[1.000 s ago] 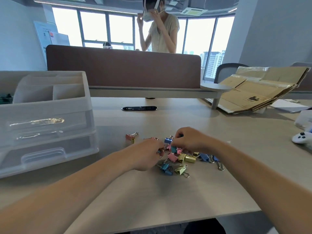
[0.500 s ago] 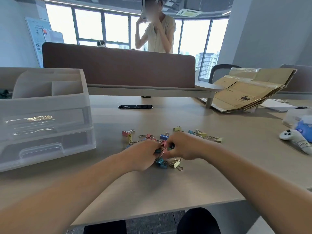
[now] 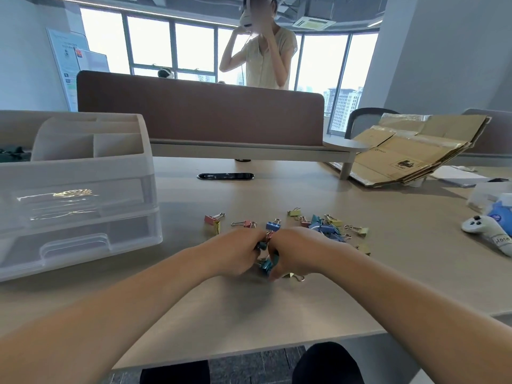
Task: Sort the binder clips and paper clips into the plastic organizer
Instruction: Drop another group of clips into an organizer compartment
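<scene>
Head view, single frame

- Landmark: translucent white plastic organizer [image 3: 83, 217], with open compartments on top and two drawers in front. It stands on the pale wooden desk [image 3: 249, 314]. Something gold glints behind the upper drawer front, too blurred to identify.
- Left hand [image 3: 235, 254]: right of the organizer and slightly nearer the camera, knuckles up, fingers curled inward.
- Right hand [image 3: 299, 252]: further right of the organizer, directly beside the left hand, fingers also curled in. The knuckles of the two hands almost meet.
- Both hands close on a small bunch of clips [image 3: 266, 266] held between them. Teal, dark blue and pink pieces show in the gap. Cannot tell which hand has which piece.
- Loose pastel metal binder clips [image 3: 327, 225] (yellow, blue, pink) lie scattered on the desk to the right of the organizer, just beyond the hands. A pink and yellow pair [image 3: 214, 220] is the nearest to the organizer. One gold-handled clip [image 3: 295, 277] peeks out under the right wrist.
- No binder clip is visible in the organizer's top compartments.
- Black oval cable slot [image 3: 225, 176]: in the desk surface, right of the organizer and beyond the clips.
- Brown fabric desk divider [image 3: 199, 112]: behind the organizer. A standing person [image 3: 266, 59] is beyond it, with both hands raised to the head.
- Flattened brown cardboard boxes [image 3: 410, 153]: far right of the organizer, propped at a tilt.
- White handheld controller [image 3: 487, 234]: at the desk's edge farthest from the organizer
</scene>
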Motion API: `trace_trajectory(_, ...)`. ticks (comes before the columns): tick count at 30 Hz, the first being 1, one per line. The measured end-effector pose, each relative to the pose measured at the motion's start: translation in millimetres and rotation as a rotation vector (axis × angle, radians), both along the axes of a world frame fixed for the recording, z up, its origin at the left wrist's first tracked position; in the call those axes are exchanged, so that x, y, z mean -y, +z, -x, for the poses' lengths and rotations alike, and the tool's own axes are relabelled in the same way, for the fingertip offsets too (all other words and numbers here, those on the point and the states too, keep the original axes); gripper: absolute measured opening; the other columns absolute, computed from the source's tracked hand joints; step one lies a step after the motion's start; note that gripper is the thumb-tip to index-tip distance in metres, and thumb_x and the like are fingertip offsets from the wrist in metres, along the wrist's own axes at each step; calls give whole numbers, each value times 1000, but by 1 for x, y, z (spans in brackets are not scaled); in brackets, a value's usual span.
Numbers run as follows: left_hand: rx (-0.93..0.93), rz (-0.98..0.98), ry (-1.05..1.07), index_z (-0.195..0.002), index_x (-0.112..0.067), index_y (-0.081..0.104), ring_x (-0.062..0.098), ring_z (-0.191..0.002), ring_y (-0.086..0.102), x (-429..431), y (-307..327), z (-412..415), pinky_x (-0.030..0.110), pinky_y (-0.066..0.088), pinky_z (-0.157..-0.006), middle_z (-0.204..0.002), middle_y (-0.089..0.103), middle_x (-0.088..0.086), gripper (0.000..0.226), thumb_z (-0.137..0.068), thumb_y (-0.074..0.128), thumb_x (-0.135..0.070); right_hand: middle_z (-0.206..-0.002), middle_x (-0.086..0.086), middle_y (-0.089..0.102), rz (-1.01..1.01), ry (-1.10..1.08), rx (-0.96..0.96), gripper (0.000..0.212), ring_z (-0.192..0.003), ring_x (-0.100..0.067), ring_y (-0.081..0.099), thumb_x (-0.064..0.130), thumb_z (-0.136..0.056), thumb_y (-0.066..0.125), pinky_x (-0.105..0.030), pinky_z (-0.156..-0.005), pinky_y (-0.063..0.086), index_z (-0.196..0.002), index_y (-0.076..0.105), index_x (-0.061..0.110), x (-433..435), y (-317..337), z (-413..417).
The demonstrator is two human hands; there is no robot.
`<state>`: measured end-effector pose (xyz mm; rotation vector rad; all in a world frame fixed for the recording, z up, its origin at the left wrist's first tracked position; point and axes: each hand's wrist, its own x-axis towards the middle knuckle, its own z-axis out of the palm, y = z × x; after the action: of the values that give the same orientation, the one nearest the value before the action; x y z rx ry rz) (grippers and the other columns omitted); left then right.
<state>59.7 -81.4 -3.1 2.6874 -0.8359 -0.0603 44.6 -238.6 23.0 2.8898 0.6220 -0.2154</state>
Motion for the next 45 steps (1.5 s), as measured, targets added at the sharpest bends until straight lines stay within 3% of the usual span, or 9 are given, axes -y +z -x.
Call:
trace_trajectory(9,1,-87,9,-104,-30,56,21,-94,58,-2,-11,-7,41,51,-82,-103,60,-5,21,-87,48,-21,-88,0,68,-46,-33,2,32,-79,-22,64,44,-78,70,-36,-68,58,-98,70,20,2,-8,-3)
trace_trajectory(16,-68,-96,-18,-108,-28,59,19,-87,59,2,-13,-8,38,51,-81,-95,62,-6,17,-92,56,-34,-66,2,61,-43,-43,-16,16,-62,-20,57,31,-82,64,-24,-51,41,-73,53,24,3,-6,0)
trace_trajectory(19,-90,-119,-12,-104,-35,57,18,-89,58,5,-16,-7,42,51,-84,-94,63,-8,16,-88,57,-36,-67,3,55,-39,-21,24,9,-65,-21,54,28,-85,62,-26,-54,43,-88,62,20,4,-8,2)
trace_trajectory(23,-51,-113,-46,-110,-27,58,19,-88,62,9,-15,-5,37,52,-81,-99,66,-5,22,-88,60,-30,-68,6,48,-48,-2,63,21,-70,-22,54,32,-87,61,-31,-60,48,-102,66,18,5,-12,4)
trace_trajectory(26,27,-154,-58,-98,-26,54,17,-79,56,10,-15,-1,33,49,-74,-87,60,-6,8,-93,55,-32,-69,7,45,-44,-3,63,22,-71,-21,53,33,-87,62,-30,-60,46,-102,65,18,6,-12,6)
trace_trajectory(30,35,-117,10,-94,-19,55,23,-81,56,3,-14,-2,40,50,-74,-89,59,2,17,-92,54,-36,-73,0,56,-63,-43,47,15,-72,-25,57,32,-84,62,-27,-54,43,-88,62,17,8,-7,7)
trace_trajectory(36,5,-14,63,-90,-9,58,27,-77,57,-5,12,10,38,43,-66,-85,61,9,20,-93,56,-28,-88,-2,66,-243,-74,-8,16,-79,-23,62,32,-82,64,-34,-63,52,-90,67,18,9,-1,4)
trace_trajectory(41,17,73,118,-91,-16,59,15,-71,54,-18,34,17,30,39,-59,-84,61,-1,16,-92,61,-32,-76,2,65,-501,-72,0,5,-69,-19,62,25,-78,69,-33,-64,54,-75,66,23,3,18,0)
trace_trajectory(45,75,103,198,-105,-16,61,15,-83,56,-40,63,23,26,40,-64,-99,61,-2,22,-93,59,-35,-79,4,62,-620,-1,13,6,-69,-12,58,19,-81,73,-20,-58,48,-81,67,18,-18,47,-8)
